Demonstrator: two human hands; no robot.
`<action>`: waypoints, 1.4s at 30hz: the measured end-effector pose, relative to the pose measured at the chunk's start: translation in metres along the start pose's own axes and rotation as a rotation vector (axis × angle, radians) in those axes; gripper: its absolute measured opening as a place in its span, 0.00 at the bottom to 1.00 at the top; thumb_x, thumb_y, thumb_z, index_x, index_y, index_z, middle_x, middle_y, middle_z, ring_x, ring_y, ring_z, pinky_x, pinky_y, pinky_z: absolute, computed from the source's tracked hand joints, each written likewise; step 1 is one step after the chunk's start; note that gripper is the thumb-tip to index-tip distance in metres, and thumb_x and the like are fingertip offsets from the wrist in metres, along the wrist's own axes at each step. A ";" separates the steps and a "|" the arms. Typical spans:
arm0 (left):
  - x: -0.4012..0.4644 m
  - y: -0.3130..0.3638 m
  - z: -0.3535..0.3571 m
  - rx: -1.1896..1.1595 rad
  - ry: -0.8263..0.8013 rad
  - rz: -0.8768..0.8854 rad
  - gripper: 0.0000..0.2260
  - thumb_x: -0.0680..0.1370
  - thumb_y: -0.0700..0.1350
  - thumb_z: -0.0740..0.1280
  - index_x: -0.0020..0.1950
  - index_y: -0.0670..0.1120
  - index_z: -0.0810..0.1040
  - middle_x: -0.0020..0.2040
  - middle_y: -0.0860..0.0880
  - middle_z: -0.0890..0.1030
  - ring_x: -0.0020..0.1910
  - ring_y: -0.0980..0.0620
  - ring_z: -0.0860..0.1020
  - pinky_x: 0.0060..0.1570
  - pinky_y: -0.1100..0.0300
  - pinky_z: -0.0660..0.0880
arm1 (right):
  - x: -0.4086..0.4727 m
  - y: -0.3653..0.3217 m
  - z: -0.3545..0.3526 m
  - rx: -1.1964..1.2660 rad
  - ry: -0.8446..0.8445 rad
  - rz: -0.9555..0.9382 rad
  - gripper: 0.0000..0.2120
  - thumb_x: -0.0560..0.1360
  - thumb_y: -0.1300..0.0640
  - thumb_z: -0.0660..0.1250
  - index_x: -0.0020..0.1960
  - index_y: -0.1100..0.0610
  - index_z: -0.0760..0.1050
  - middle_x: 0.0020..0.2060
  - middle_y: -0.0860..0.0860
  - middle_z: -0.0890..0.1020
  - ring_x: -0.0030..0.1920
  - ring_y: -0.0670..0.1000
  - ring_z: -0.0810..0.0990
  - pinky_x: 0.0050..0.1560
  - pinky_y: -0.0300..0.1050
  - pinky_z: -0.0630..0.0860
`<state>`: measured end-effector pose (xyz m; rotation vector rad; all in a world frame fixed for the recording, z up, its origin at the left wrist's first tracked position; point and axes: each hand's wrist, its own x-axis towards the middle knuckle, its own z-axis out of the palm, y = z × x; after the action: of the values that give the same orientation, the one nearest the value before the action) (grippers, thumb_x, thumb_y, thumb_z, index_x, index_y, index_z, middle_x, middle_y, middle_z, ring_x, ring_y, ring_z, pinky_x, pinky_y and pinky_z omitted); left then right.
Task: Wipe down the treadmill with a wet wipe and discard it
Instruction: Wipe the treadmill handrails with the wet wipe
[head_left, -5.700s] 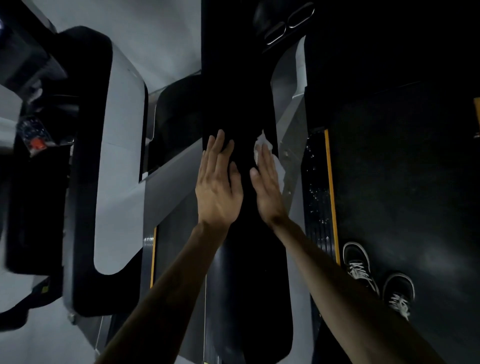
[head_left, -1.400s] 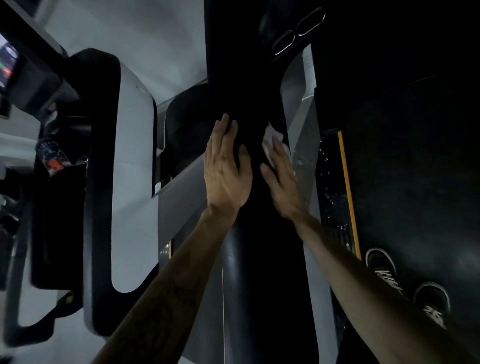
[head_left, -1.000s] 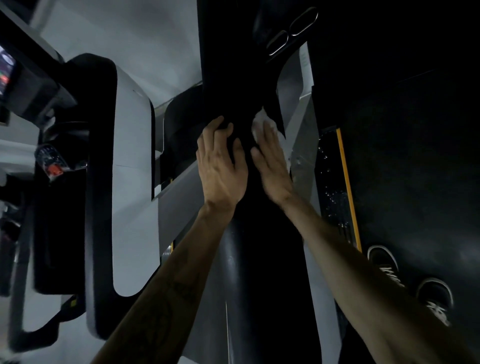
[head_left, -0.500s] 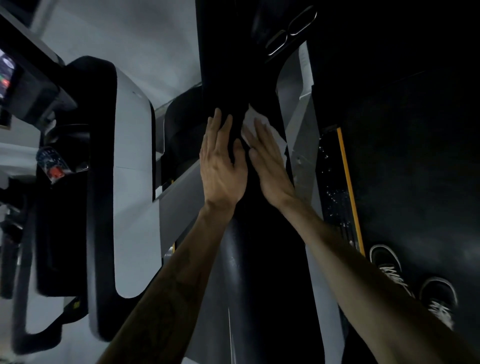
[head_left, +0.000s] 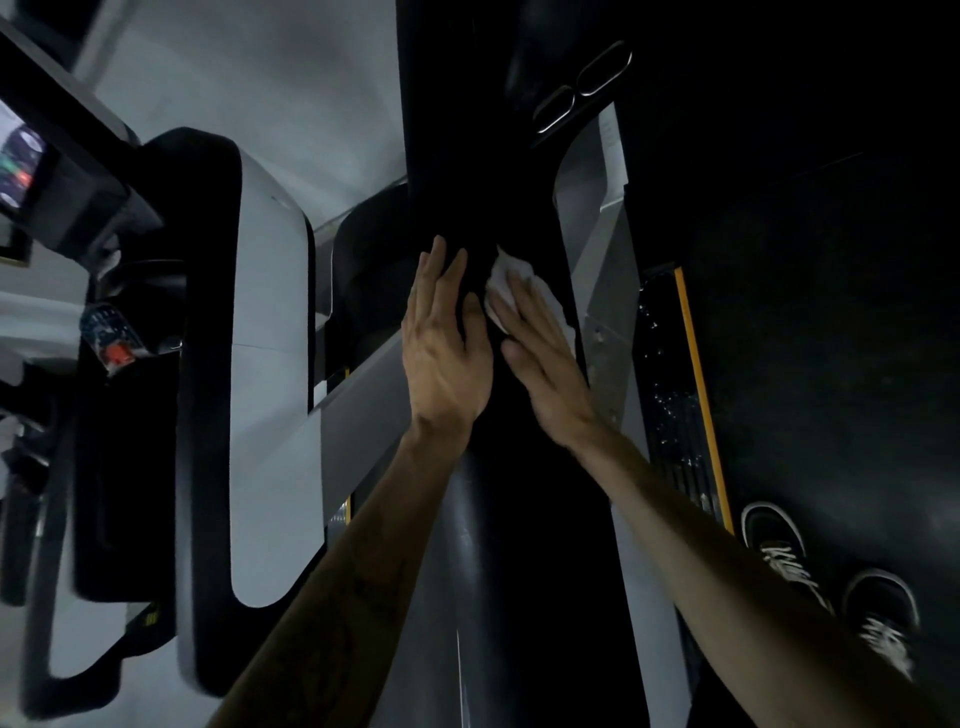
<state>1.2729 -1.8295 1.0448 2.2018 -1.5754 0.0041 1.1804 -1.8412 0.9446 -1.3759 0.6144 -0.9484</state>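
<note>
Fingers (head_left: 524, 306) of the right hand (head_left: 545, 364) are lying straight and flat, pressing a white wet wipe (head_left: 511, 275) against the black padded arm (head_left: 478, 156) of the treadmill; the wipe is showing beyond the fingertips and along the outer edge of the palm, crumpled rather than spread; fingers of the left hand (head_left: 447, 348) are likewise lying extended and relaxed, resting on the same black surface just beside the right hand, holding nothing and apparently steadying the body. Both forearms are reaching forward from the lower edge of the view; the padded arm is running away from the camera toward a dark console end bearing two oval metal contacts (head_left: 582, 88). Judged from this arrangement, the wiping step is in progress, with discarding not yet begun; the next move is calling for continued flat pressure while sliding the wipe along unwiped lengths of the arm, then gathering the wipe into the fingers for disposal; no bin is appearing in view. Outward: a grey-and-black frame (head_left: 260, 364) is standing to the left; a lit screen (head_left: 18, 166) is glowing at the far left edge; a yellow-edged side rail (head_left: 696, 389) is bordering the dark belt (head_left: 831, 364) to the right; two dark shoes (head_left: 779, 545) with white laces are standing on that belt.
</note>
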 end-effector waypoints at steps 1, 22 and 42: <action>0.000 0.000 0.000 -0.001 0.006 0.002 0.21 0.84 0.45 0.55 0.76 0.43 0.72 0.80 0.45 0.68 0.80 0.47 0.64 0.77 0.45 0.64 | -0.011 0.008 -0.001 -0.001 0.014 0.012 0.24 0.87 0.51 0.53 0.81 0.51 0.58 0.84 0.52 0.52 0.83 0.52 0.46 0.82 0.64 0.46; 0.002 0.001 -0.002 -0.013 0.026 -0.041 0.23 0.83 0.44 0.52 0.77 0.43 0.71 0.79 0.48 0.68 0.80 0.52 0.64 0.79 0.57 0.59 | 0.066 -0.028 -0.012 -0.076 -0.113 0.021 0.27 0.86 0.44 0.42 0.83 0.48 0.53 0.84 0.47 0.45 0.82 0.45 0.39 0.82 0.60 0.41; 0.041 -0.003 0.000 0.179 0.055 0.130 0.13 0.78 0.42 0.62 0.60 0.41 0.78 0.60 0.42 0.76 0.57 0.45 0.74 0.59 0.53 0.71 | 0.080 -0.006 -0.002 -0.062 0.044 0.249 0.30 0.84 0.39 0.41 0.84 0.44 0.46 0.83 0.41 0.43 0.81 0.40 0.37 0.81 0.60 0.39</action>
<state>1.2900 -1.8658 1.0540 2.2059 -1.7438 0.2517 1.2184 -1.9093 0.9625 -1.3002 0.8335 -0.7661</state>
